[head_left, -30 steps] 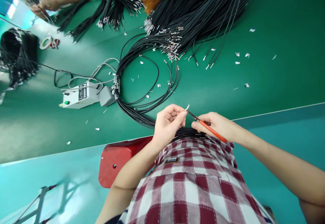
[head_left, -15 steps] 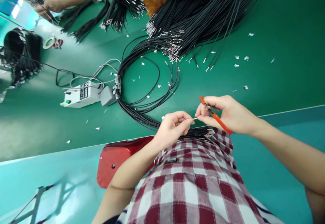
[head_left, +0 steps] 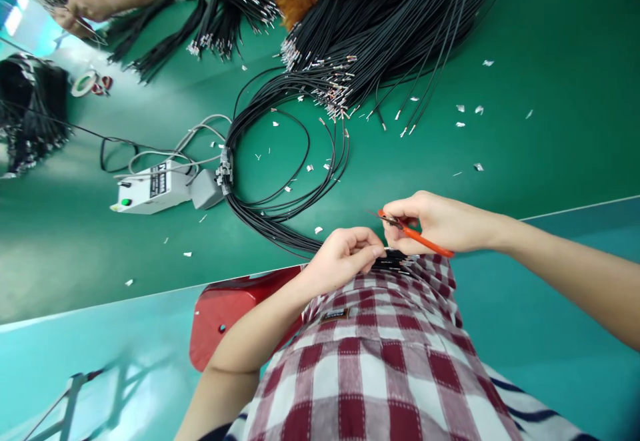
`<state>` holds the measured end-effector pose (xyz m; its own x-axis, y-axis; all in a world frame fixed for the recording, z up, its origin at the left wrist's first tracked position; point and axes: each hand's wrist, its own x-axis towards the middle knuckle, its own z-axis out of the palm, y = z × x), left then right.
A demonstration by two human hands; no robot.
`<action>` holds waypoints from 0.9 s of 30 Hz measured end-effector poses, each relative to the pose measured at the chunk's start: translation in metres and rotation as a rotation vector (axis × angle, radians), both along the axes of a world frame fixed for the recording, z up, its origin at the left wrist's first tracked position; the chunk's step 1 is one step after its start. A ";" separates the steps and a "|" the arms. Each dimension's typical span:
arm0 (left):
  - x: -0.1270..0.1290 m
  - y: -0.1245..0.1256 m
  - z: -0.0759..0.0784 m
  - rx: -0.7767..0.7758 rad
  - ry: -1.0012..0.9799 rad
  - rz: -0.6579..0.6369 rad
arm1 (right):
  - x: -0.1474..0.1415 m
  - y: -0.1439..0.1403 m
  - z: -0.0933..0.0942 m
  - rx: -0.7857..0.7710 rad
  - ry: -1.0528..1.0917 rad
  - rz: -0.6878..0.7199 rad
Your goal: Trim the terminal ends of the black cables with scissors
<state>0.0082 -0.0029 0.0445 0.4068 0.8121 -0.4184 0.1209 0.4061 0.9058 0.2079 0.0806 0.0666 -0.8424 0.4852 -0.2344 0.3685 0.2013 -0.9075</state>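
My right hand (head_left: 440, 222) grips small orange-handled snips (head_left: 415, 233), blades pointing left. My left hand (head_left: 345, 257) pinches the ends of a black wire bundle (head_left: 400, 261) that lies against my checked shirt at the table's near edge. The two hands are almost touching over that bundle. The looped black wires (head_left: 280, 161) run from my hands out across the green table (head_left: 525, 161).
A large heap of black wires with metal terminals (head_left: 360, 47) fills the far middle. A white control box (head_left: 150, 191) with grey cables sits at left. Small cut scraps (head_left: 473, 111) dot the table. Another person's hands (head_left: 80, 11) work wires at far left. A red object (head_left: 230, 311) sits below the table edge.
My left hand has dropped from the raised wire end to the bundle by my shirt. My right hand swung the snips up, then back down near the bundle.
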 end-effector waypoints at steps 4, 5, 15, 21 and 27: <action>-0.001 0.000 -0.001 -0.029 -0.023 -0.059 | 0.001 0.001 -0.012 -0.312 0.057 0.014; -0.002 0.001 0.000 -0.045 -0.036 -0.076 | 0.002 0.002 -0.015 -0.362 0.079 0.015; -0.006 -0.002 -0.003 -0.005 -0.059 -0.038 | 0.008 -0.004 -0.024 -0.446 0.174 -0.164; -0.002 -0.004 -0.004 0.085 -0.033 0.117 | 0.012 -0.010 -0.024 -0.467 0.217 -0.356; 0.000 -0.006 -0.003 0.129 0.008 0.156 | 0.009 -0.027 -0.033 -0.553 0.263 -0.516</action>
<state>0.0085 -0.0087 0.0412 0.2690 0.9122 -0.3092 0.0733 0.3007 0.9509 0.2165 0.0541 0.0334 -0.6040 0.7005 -0.3800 0.0527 -0.4407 -0.8961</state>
